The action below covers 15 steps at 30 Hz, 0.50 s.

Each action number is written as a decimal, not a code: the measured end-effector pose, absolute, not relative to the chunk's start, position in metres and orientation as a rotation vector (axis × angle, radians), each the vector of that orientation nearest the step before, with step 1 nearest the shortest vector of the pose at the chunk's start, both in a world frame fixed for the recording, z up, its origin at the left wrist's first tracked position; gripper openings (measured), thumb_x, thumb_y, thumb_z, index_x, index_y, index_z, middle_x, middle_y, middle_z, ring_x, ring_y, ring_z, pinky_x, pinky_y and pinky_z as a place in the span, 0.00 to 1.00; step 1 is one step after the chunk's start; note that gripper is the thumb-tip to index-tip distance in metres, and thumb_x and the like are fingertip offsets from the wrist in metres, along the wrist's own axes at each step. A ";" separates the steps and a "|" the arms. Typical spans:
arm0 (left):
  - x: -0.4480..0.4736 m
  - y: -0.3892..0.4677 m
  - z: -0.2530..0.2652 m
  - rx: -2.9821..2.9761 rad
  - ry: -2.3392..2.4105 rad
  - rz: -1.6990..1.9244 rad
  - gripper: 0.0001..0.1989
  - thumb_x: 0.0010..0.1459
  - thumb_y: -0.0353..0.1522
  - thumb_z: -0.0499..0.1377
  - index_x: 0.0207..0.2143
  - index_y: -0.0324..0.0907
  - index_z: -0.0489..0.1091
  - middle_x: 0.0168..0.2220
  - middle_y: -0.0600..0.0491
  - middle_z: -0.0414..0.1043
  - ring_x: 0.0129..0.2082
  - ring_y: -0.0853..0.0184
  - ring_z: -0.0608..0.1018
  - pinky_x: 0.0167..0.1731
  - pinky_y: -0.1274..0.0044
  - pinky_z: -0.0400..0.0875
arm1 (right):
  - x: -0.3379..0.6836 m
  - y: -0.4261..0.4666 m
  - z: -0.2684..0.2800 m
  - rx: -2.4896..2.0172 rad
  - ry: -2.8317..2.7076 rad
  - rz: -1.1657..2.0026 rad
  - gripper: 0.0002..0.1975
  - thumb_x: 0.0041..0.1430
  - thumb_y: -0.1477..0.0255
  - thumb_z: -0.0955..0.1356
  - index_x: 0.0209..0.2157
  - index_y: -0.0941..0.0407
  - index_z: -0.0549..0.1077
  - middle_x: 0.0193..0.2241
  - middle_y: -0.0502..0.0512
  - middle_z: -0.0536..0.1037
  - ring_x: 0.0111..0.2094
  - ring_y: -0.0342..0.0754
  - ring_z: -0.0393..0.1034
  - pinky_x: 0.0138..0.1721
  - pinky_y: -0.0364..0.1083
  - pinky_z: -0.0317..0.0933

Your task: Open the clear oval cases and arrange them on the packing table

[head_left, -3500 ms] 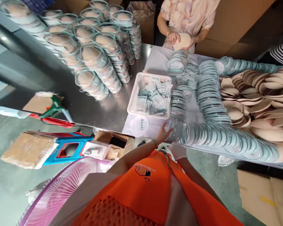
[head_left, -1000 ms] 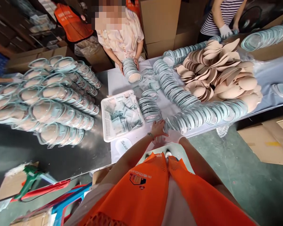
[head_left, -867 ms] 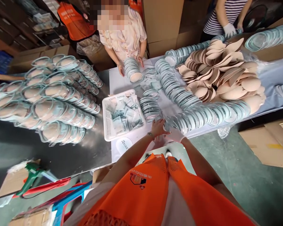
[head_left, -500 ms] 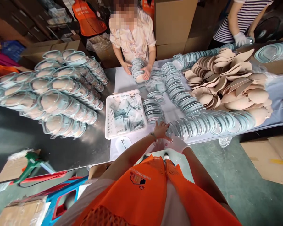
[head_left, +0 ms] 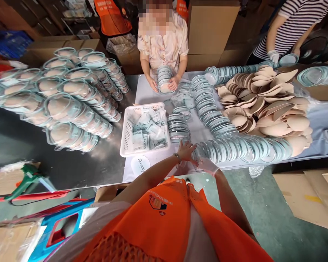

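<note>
Crowding the near table edge (head_left: 164,171), low in the frame's centre, both hands meet the row of clear lids (head_left: 243,149), with little free surface between it and the white basket (head_left: 144,129) to its left. That row's long axis runs left to right toward the beige pads (head_left: 273,109); its lids stand on edge, transparent with pale blue rims. Left hand (head_left: 186,151) rests spread-fingered on the row's end; gloved right hand (head_left: 207,165) touches beneath, grip unclear.

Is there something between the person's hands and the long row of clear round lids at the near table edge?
Nothing visible. The bare left hand rests on the near end of the row of clear round lids, and the gloved right hand is beside it.
</note>
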<state>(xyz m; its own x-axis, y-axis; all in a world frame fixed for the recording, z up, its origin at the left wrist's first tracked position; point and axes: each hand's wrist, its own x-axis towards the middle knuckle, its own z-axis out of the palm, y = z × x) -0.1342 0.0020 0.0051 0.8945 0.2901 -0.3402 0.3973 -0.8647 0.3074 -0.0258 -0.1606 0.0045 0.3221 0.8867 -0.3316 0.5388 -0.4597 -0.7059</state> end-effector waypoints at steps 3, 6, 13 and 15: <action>-0.132 0.003 0.008 2.647 0.531 -0.385 0.59 0.52 0.54 0.73 0.79 0.46 0.53 0.77 0.35 0.57 0.78 0.37 0.56 0.73 0.37 0.43 | -0.036 -0.167 0.000 -2.301 -1.057 0.985 0.02 0.58 0.73 0.69 0.34 0.55 0.76 0.30 0.55 0.81 0.34 0.51 0.76 0.35 0.46 0.69; -0.127 0.001 0.018 2.615 0.565 -0.364 0.60 0.52 0.53 0.75 0.78 0.41 0.53 0.76 0.32 0.57 0.77 0.34 0.57 0.73 0.37 0.45 | -0.050 -0.178 -0.005 -2.400 -1.029 0.640 0.10 0.64 0.71 0.66 0.42 0.56 0.78 0.42 0.63 0.83 0.44 0.56 0.78 0.46 0.51 0.70; -0.193 0.005 0.040 2.450 0.853 0.144 0.30 0.71 0.49 0.61 0.70 0.51 0.67 0.72 0.50 0.69 0.73 0.57 0.67 0.74 0.65 0.60 | -0.077 -0.196 -0.021 -2.107 -1.103 -0.065 0.15 0.69 0.62 0.64 0.41 0.55 0.79 0.46 0.68 0.84 0.50 0.60 0.79 0.56 0.59 0.71; -0.252 0.008 0.033 2.366 1.105 0.203 0.21 0.77 0.42 0.50 0.64 0.48 0.72 0.65 0.45 0.75 0.68 0.57 0.73 0.70 0.64 0.65 | -0.092 -0.191 -0.024 -2.025 -1.140 -0.126 0.14 0.71 0.62 0.64 0.41 0.53 0.79 0.45 0.66 0.84 0.47 0.59 0.80 0.54 0.58 0.72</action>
<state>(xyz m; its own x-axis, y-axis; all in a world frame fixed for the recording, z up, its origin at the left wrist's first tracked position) -0.2516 0.0085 0.0325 0.6566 0.7500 -0.0800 0.6726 -0.5342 0.5122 -0.0915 -0.1909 -0.0236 0.5905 0.6792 0.4359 0.7581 -0.2815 -0.5883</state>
